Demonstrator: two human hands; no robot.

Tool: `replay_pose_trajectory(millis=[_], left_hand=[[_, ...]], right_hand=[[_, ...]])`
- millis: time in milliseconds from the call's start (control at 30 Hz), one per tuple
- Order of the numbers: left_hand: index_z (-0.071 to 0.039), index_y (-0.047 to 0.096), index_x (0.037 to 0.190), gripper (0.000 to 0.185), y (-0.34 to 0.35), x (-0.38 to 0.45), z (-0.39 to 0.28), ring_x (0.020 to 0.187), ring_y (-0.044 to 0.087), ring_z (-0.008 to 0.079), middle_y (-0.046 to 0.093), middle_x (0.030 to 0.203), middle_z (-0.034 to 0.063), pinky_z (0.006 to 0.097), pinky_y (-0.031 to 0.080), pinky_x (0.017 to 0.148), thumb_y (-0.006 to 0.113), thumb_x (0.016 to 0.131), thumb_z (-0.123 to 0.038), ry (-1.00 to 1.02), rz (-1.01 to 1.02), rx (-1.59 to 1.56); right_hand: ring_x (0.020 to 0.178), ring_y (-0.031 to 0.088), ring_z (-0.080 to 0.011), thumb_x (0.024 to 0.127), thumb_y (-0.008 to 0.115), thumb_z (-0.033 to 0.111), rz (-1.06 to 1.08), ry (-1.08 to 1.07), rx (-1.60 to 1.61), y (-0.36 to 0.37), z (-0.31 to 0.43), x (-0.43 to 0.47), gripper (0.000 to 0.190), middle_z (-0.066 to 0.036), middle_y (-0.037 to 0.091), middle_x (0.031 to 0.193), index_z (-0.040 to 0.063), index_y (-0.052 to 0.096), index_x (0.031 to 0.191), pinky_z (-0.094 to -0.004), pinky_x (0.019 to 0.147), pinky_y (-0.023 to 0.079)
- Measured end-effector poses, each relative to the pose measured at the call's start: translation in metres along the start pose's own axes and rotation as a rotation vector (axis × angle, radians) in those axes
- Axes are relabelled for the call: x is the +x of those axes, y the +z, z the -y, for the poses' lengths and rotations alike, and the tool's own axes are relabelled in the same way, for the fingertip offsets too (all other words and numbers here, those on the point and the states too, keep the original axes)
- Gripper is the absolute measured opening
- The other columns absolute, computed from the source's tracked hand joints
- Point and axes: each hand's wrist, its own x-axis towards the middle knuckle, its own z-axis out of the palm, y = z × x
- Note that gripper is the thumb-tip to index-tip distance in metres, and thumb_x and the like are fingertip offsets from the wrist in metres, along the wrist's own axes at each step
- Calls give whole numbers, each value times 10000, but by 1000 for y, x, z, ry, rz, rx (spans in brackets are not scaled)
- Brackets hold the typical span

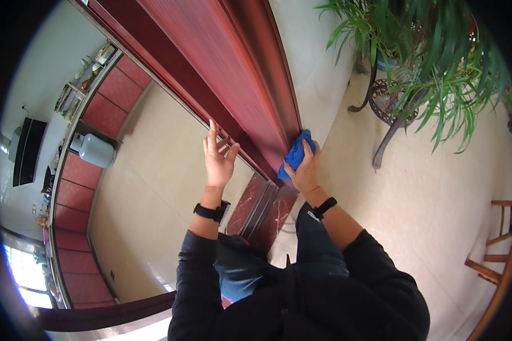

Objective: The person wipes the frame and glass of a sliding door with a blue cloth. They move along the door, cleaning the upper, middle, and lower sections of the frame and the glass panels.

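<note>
My right hand [306,170] grips a bunched blue cloth [296,154] and presses it against the right edge of a reddish-brown door frame [234,68], low in the picture. To the left of the frame is my left hand [219,160], its fingers apart and nothing held in them. Its fingertips are at the frame's narrow left edge; whether they touch it I cannot tell. Below both hands runs a dark red, marble-patterned threshold [249,204] with a grooved metal track [258,213]. Each of my wrists has a black band.
At the right, leafy potted plants [435,76] hang over a dark metal plant stand [382,149] with curved legs. Wooden furniture [490,264] stands at the far right. On the left, red kitchen cabinets [79,187] line the wall, with a pale gas cylinder [96,150] among them.
</note>
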Motion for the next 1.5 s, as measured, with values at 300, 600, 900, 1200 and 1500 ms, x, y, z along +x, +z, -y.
replay_pose_trajectory(millis=[300,600,900,1200,1500], left_hand=[[-238,237,1599,905,-56,-28,41,1110,648,261,506,1374,174,356,591,858,658,858,66,-110,4,68],[-199,310,1578,778,-81,-75,103,888,701,181,576,1334,180,291,552,767,627,899,10,-385,-116,73],[-177,317,1574,774,-81,-76,80,902,681,150,562,1338,167,271,540,784,616,897,48,-365,-116,-66],[-153,312,1573,741,-82,-79,58,962,688,158,535,1368,164,265,542,828,593,921,58,-416,-94,-110],[-131,391,1533,704,-85,-76,61,904,704,143,579,1320,146,270,557,782,617,895,61,-390,-153,-31]], right_hand=[[1287,450,-403,829,765,210,-59,34,346,-56,28,73,717,-236,453,1379,48,432,1443,-472,1105,357],[1249,447,-427,977,554,478,-260,191,284,13,20,42,624,-245,378,1379,117,424,1469,-497,1104,341],[1079,598,-385,1002,531,457,-261,575,238,96,-144,-82,589,-249,606,1229,-4,517,1370,-476,979,448],[1058,584,-235,903,581,447,-7,1676,934,119,-245,-180,326,-21,620,1158,231,600,1146,-413,917,505],[1162,600,-265,923,523,407,-258,2018,726,131,-242,-198,334,0,635,1305,255,640,1195,-537,945,483]])
